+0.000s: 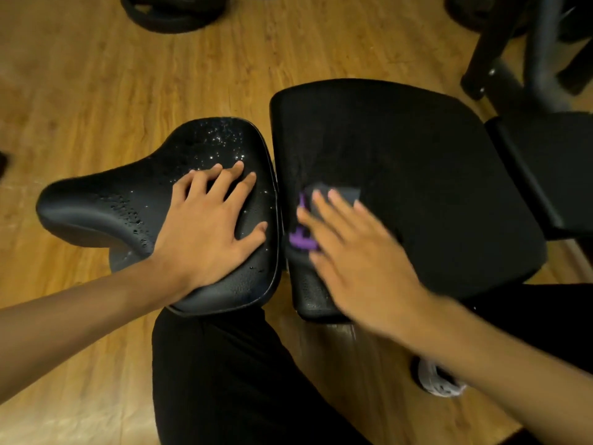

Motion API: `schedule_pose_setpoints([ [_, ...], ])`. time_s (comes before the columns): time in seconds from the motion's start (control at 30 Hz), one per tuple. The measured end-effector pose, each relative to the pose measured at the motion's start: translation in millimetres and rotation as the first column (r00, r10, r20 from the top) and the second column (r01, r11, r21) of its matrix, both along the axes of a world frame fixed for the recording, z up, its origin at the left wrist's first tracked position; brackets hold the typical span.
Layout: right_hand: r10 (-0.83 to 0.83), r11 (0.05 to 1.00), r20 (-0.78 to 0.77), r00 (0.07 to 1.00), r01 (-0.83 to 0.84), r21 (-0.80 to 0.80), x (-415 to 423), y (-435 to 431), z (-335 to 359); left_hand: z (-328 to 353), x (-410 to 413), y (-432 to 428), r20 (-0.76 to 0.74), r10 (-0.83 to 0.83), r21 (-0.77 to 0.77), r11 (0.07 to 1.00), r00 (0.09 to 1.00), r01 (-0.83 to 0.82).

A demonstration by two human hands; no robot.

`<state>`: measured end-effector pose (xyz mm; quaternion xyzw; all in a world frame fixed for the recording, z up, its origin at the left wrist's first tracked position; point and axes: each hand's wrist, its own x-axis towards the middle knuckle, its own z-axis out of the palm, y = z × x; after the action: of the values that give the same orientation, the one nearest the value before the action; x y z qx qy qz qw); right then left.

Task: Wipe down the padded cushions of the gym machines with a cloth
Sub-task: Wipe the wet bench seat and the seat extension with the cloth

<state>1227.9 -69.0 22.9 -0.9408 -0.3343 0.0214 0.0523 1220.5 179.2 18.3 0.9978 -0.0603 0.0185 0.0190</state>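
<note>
Nearest camera: black-trousered knee point(224, 380), bottom centre.
Left hand point(208, 220): laid flat on the black saddle-shaped vinyl seat cushion point(112, 203), fingers straight and spread; nothing held.
Right hand point(359, 252): motion-blurred; fingers seen extended, pressing the grey-and-purple cloth point(345, 191) down.
Cloth position: left edge of the broad black square pad point(433, 187), centre frame.
Key relation: water droplets point(224, 139) are spread over the saddle cushion, left of the cloth across a narrow gap. The cushion's long axis runs left to right, nose left.
Judgement: square pad in hand; wet saddle cushion judged unwiped.
</note>
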Motion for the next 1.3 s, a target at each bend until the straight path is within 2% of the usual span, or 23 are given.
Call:
schedule_pose_setpoints([
  [0.07, 0.158, 0.987, -0.088, 0.983, -0.157, 0.021, -55, -17, 10, -3, 0, 0, 0.017, -0.005, 0.011, 1.0, 1.0, 0.005],
  [0.13, 0.254, 0.967, -0.139, 0.957, -0.255, 0.01, -35, -20, 11, -4, 1, 1, 0.021, -0.009, 0.011, 1.0, 1.0, 0.009],
  [0.2, 0.239, 0.969, -0.086, 0.967, -0.244, -0.044, 22, 8, 8, -5, 1, 2, 0.025, -0.005, 0.004, 1.0, 1.0, 0.005],
  [0.3, 0.146, 0.989, -0.061, 0.987, -0.147, -0.012, 73, 47, 0, -6, 1, 4, 0.036, 0.006, -0.024, 1.0, 0.999, -0.005],
  [0.4, 0.217, 0.975, -0.056, 0.975, -0.219, -0.026, 17, 25, 5, -7, -1, 4, 0.041, 0.012, -0.021, 1.0, 0.999, -0.011],
  [0.5, 0.388, 0.912, -0.144, 0.91, -0.402, -0.085, -41, -3, 17, -10, -1, 4, 0.054, 0.004, -0.003, 1.0, 0.999, -0.004],
  [0.63, 0.521, 0.832, -0.206, 0.828, -0.546, -0.092, 11, 24, 20, -9, 1, 10, 0.074, -0.016, -0.028, 0.999, 0.997, 0.018],
  [0.73, 0.553, 0.808, -0.229, 0.801, -0.582, -0.088, 4, 20, 22, -10, 0, 10, 0.069, -0.02, -0.027, 0.999, 0.997, 0.022],
  [0.87, 0.695, 0.645, -0.298, 0.654, -0.751, -0.142, -7, 5, 21, -11, -2, 8, 0.08, -0.009, -0.041, 0.999, 0.997, 0.012],
  [0.9, 0.684, 0.663, -0.292, 0.669, -0.737, -0.134, 6, 7, 19, -11, -2, 9, 0.077, -0.012, -0.038, 0.999, 0.997, 0.015],
  [0.97, 0.59, 0.778, -0.245, 0.769, -0.623, -0.081, 31, 10, 18, -11, -2, 10, 0.073, -0.016, -0.024, 1.0, 0.997, 0.018],
  [1.07, 0.41, 0.905, -0.149, 0.9, -0.421, -0.053, 8, -6, 14, -8, -2, 10, 0.053, -0.028, -0.023, 0.999, 0.998, 0.03],
  [1.2, 0.216, 0.976, -0.164, 0.963, -0.212, 0.038, -39, -45, 14, -4, -2, 8, 0.031, -0.019, -0.018, 1.0, 0.999, 0.02],
  [1.3, -0.009, 0.995, -0.116, 0.993, 0.02, 0.093, 36, -30, 4, -4, 0, 7, 0.019, -0.015, -0.019, 1.0, 1.0, 0.016],
])
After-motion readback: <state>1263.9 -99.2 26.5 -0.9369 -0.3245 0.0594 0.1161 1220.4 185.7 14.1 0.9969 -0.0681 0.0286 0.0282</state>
